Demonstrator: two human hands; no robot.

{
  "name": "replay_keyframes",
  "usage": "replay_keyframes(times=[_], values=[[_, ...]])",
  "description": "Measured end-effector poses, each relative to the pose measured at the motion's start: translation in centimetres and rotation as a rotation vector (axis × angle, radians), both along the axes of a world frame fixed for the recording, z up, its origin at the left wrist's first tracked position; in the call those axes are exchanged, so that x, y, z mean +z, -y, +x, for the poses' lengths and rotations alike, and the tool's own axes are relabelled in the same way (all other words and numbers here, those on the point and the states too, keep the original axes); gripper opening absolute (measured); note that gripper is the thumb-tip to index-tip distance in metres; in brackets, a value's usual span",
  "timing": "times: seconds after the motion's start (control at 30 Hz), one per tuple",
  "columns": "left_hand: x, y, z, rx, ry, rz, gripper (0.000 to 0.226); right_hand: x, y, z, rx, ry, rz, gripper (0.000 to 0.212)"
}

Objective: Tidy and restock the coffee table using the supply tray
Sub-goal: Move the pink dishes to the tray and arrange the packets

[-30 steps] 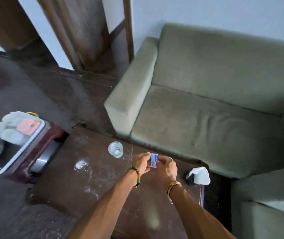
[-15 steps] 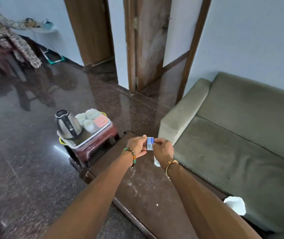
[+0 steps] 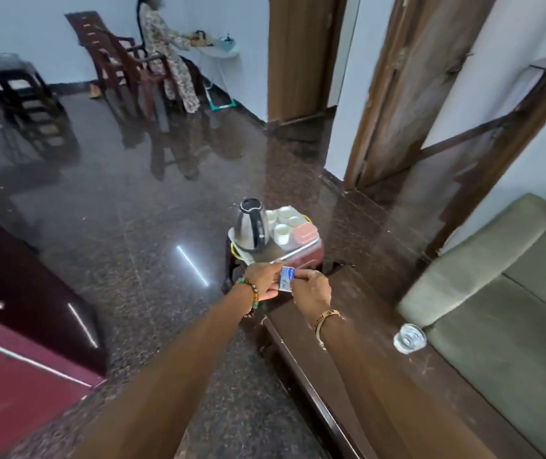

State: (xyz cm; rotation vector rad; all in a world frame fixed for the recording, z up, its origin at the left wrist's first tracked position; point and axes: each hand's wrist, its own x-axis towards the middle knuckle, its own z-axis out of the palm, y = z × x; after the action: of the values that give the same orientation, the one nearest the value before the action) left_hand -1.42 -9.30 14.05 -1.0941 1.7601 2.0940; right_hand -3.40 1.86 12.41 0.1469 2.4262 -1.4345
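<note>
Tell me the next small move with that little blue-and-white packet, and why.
Probably carry the packet forward and set it in the supply tray. The left hand and right hand both pinch it just short of the tray, which seems to have a bare patch next to the kettle.

Floor [image 3: 132, 210]: polished dark granite, reflecting a strip of light [image 3: 192, 265]. Walls [image 3: 33, 28]: pale, set with brown wooden doors [image 3: 301, 54]. Furniture: olive-green sofa [image 3: 513, 309] at right, dark wooden chairs [image 3: 112, 58] far back.
</note>
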Motion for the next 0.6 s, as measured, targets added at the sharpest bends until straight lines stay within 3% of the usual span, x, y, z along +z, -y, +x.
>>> replay_keyframes(times=[0.6], values=[[-4.4, 16.5, -9.3, 0.264, 0.097, -0.017, 0.020, -6.1, 17.8, -11.4, 0.190, 0.081, -0.061, 0.027]])
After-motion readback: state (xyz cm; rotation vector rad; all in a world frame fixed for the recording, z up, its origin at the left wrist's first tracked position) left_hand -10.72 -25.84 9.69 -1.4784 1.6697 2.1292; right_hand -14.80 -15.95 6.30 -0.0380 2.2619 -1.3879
